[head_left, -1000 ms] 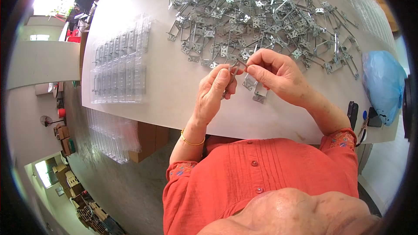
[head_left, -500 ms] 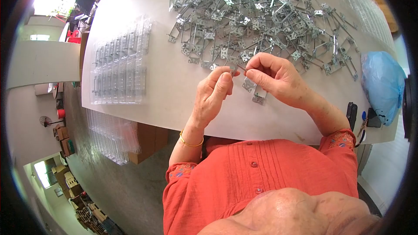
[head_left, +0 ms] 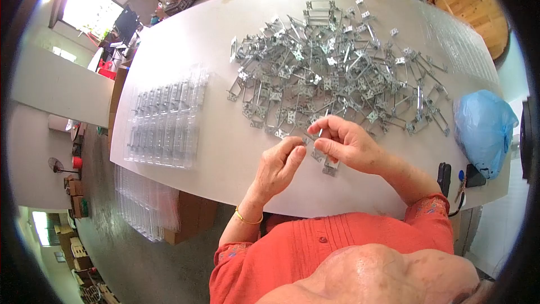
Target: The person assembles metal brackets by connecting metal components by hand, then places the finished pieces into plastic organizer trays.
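My left hand (head_left: 280, 163) is closed, thumb pressed against the curled index finger, at the end of a small metal bracket (head_left: 307, 137). Most of that bracket is hidden by the fingers. Facing it from the right, my right hand (head_left: 351, 145) has its thumb and bent fingers closed about the same part's other end. Another silvery bracket with a thin rod and punched end plate (head_left: 329, 170) lies on the table just below my right hand, partly covered by it. Beyond both hands spreads a large pile of similar metal brackets (head_left: 315, 73).
Clear plastic trays (head_left: 166, 118) holding rows of brackets lie at the left of the white table (head_left: 225, 177). More clear trays (head_left: 143, 202) sit lower, beside a cardboard box (head_left: 194, 217). A blue plastic bag (head_left: 485, 129) and a black case (head_left: 444, 177) are at the right.
The view has tilted up, so the table and pile appear lower and more of the far edge shows. My hands stay close together around the small bracket.
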{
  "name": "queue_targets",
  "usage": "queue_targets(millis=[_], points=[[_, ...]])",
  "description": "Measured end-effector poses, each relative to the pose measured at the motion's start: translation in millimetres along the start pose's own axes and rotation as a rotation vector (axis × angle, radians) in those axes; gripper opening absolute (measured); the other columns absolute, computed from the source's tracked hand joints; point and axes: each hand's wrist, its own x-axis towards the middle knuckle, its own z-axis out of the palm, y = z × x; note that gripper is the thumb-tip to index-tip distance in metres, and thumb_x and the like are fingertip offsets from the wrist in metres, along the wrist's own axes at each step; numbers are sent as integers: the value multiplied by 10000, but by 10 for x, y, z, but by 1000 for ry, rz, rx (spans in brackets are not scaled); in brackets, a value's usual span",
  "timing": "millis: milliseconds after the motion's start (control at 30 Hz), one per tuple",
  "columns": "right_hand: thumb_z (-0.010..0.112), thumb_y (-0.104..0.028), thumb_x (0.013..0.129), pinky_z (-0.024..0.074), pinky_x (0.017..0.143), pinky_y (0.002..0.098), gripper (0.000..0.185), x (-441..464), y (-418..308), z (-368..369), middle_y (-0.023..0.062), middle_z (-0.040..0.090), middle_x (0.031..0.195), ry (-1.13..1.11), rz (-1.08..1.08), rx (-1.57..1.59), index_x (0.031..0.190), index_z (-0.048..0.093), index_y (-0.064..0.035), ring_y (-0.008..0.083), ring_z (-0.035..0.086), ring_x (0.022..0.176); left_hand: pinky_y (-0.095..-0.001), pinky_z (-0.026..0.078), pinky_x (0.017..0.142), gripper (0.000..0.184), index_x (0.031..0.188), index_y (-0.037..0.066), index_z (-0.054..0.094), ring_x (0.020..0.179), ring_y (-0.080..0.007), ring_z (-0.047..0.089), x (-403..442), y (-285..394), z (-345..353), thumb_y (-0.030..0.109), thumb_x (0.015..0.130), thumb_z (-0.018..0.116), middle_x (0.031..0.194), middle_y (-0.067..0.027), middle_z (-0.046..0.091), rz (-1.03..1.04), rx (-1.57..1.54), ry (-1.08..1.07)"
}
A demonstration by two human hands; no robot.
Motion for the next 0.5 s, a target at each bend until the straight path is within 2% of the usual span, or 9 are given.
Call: queue_targets(millis=[167, 200, 300, 433, 500], points=[[631, -162, 1069, 477, 643, 247, 276, 24, 43, -35, -8, 607, 860, -77, 39, 70, 1300, 585, -18, 64, 556, 699, -332, 498, 659, 276, 1118, -17, 680, 676, -190, 584, -11, 31, -18, 251, 1061, 644, 795, -127, 631, 49, 47, -1], [621, -174, 1074, 479, 644, 248, 267, 26, 61, -38, -5, 615, 867, -87, 47, 98, 1294, 593, -26, 64, 561, 703, -322, 468, 641, 227, 1127, -16, 668, 677, -155, 528, -16, 27, -16, 198, 1061, 630, 769, -90, 575, 59, 29, -3], [614, -199, 1081, 478, 642, 250, 260, 44, 94, -51, -7, 617, 865, -104, 49, 103, 1283, 602, -34, 65, 559, 701, -324, 478, 644, 228, 1128, -17, 672, 678, -154, 541, -24, 67, -19, 197, 1056, 638, 770, -98, 588, 73, 65, -23], [617, -223, 1082, 461, 635, 244, 247, 54, 109, -46, -17, 613, 851, -112, 74, 120, 1249, 623, -42, 63, 553, 704, -353, 512, 624, 252, 1144, 8, 694, 639, -227, 644, -21, 64, 14, 233, 1032, 678, 796, -140, 690, 107, 133, -39], [634, -232, 1075, 451, 634, 240, 219, 46, 89, -45, -31, 604, 842, -97, 93, 101, 1205, 642, -56, 51, 542, 715, -358, 514, 614, 244, 1142, 12, 694, 631, -239, 653, -18, 91, 8, 223, 1019, 690, 793, -139, 693, 123, 158, -41]])
